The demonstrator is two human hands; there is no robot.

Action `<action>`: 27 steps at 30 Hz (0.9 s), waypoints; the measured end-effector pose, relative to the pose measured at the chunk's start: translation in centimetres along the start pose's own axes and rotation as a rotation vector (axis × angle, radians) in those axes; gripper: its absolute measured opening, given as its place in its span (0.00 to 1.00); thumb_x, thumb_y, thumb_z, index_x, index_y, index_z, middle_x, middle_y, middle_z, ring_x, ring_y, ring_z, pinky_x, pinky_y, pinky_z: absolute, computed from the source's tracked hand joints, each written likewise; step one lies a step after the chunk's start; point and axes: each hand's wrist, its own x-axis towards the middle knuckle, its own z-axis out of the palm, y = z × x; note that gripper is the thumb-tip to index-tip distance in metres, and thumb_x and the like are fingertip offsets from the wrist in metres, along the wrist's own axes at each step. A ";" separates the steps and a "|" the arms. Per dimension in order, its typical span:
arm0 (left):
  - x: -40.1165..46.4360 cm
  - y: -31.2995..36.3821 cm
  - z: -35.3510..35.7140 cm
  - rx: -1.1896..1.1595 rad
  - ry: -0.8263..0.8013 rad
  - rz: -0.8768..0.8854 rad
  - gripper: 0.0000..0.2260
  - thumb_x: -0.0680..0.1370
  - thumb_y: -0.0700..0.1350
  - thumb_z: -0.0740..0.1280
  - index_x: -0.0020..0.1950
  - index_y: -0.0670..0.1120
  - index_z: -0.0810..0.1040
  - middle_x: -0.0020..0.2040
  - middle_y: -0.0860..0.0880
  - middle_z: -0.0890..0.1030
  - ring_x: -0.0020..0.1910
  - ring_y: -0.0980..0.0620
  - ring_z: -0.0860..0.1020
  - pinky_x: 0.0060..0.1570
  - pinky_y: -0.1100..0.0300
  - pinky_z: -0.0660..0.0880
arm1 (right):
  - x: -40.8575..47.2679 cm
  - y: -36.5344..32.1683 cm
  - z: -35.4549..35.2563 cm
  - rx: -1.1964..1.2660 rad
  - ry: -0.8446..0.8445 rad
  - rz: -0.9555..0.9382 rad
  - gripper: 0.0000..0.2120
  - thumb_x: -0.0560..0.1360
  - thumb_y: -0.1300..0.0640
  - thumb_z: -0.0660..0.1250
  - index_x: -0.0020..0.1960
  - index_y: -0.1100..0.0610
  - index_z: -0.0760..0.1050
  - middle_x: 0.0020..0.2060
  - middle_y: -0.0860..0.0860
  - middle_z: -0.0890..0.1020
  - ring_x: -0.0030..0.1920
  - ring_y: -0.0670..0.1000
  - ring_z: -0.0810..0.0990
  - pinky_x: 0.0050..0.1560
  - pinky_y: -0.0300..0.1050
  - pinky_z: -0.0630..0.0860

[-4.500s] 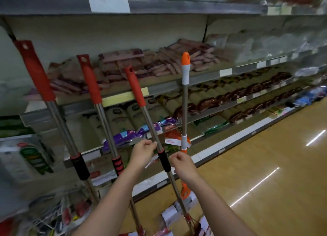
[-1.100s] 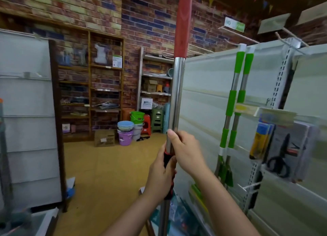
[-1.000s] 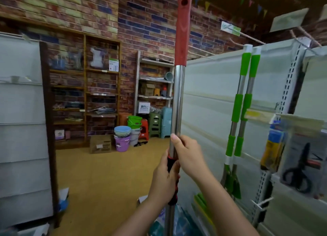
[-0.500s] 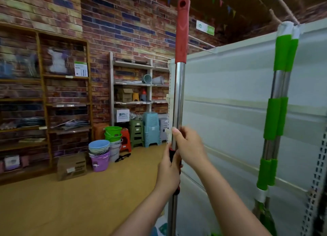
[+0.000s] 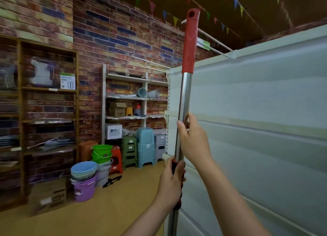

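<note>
I hold a long mop pole upright in front of me. It is a shiny steel tube with a red plastic grip at the top and a black-and-red collar lower down. My left hand grips the pole around that collar. My right hand grips the bare steel tube just above, fingers curled round it. The pole's lower end runs out of view at the bottom.
A white shelf back panel stands close on the right. Stacked plastic stools, stacked buckets and a cardboard box sit along the brick wall with wooden and white shelves. Tan floor lies to the left.
Since the aisle with several leaning poles, I have taken one pole and turned toward the brick wall. In the last second my right hand slid higher up the tube; the green-handled poles left view.
</note>
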 end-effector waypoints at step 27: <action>6.6 -4.3 0.1 -0.312 -0.255 0.008 0.08 0.79 0.41 0.60 0.55 0.47 0.75 0.35 0.46 0.74 0.31 0.56 0.74 0.35 0.64 0.74 | 3.0 2.1 2.5 -0.133 0.114 0.110 0.08 0.79 0.53 0.59 0.56 0.53 0.70 0.41 0.51 0.78 0.43 0.54 0.78 0.45 0.50 0.75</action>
